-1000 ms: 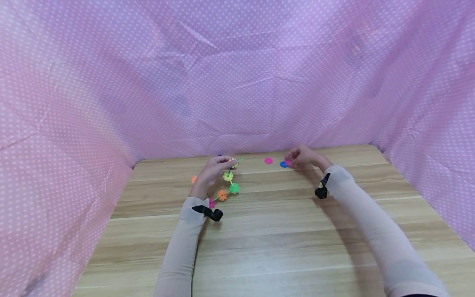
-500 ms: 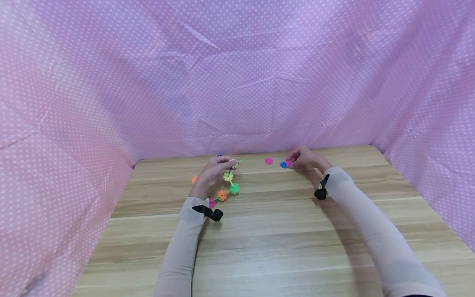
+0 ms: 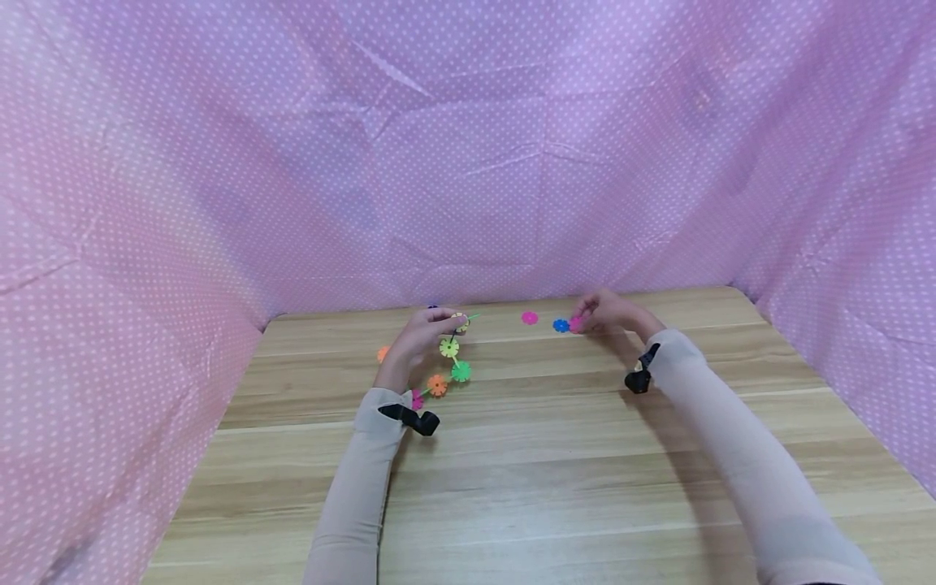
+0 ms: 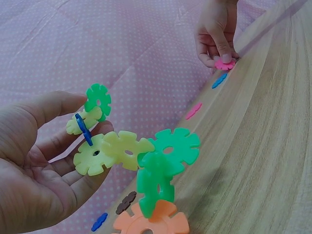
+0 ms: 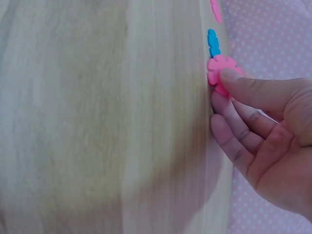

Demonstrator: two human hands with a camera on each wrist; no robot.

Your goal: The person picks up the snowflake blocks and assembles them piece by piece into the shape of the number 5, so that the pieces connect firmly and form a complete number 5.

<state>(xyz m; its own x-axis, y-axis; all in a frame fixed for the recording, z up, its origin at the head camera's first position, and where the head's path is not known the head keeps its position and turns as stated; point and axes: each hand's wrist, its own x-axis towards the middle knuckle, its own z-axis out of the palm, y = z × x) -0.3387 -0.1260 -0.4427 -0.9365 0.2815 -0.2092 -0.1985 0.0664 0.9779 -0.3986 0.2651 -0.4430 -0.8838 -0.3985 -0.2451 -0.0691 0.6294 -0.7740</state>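
right hand (image 3: pixel 607 311) and pink disc (image 5: pixel 222 63) shift right, baring more blue disc (image 3: pixel 561 326) | pink seems singled out | grip pinches it by worktop's (image 3: pixel 556 455) far edge | left hand (image 3: pixel 424 331) pinches linked chain (image 4: pixel 141 146)

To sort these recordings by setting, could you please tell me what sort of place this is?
Probably a recording booth: pink dotted fabric hangs behind and beside a wood-grain table, and both sleeves carry black cameras.

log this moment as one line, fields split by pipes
left hand: holds flower-disc chain | right hand: pinches pink flower disc | on wood-grain table: blue flower disc, second pink disc
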